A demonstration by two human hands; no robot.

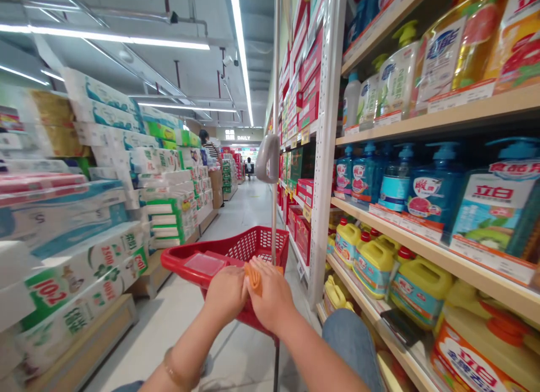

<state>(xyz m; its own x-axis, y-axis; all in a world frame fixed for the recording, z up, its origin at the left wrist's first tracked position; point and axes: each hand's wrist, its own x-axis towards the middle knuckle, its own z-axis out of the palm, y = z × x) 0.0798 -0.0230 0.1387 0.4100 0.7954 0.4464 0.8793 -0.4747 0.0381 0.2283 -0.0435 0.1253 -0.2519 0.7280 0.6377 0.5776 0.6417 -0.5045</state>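
Note:
An orange cloth point(253, 279), folded or bunched up, is gripped between my two hands. My left hand point(226, 291) is closed against its left side, its fingertips out of sight. Wrapped over the top and right of the cloth is my right hand point(272, 293), fingers bent. Just beyond them stands a red plastic shopping basket point(185, 258) with holes in its walls, partly covered by my hands. A thin upright pole point(274, 223) with a grey plastic piece point(267, 158) rises at the basket's right side, its top beyond the picture.
On my right, shelves point(405, 119) hold pump bottles and yellow jugs point(375, 262), close to my bent knee point(352, 347). Stacked paper packs point(93, 268) line the left. A tiled aisle point(240, 203) runs ahead, with a person in a striped top point(211, 150) farther off.

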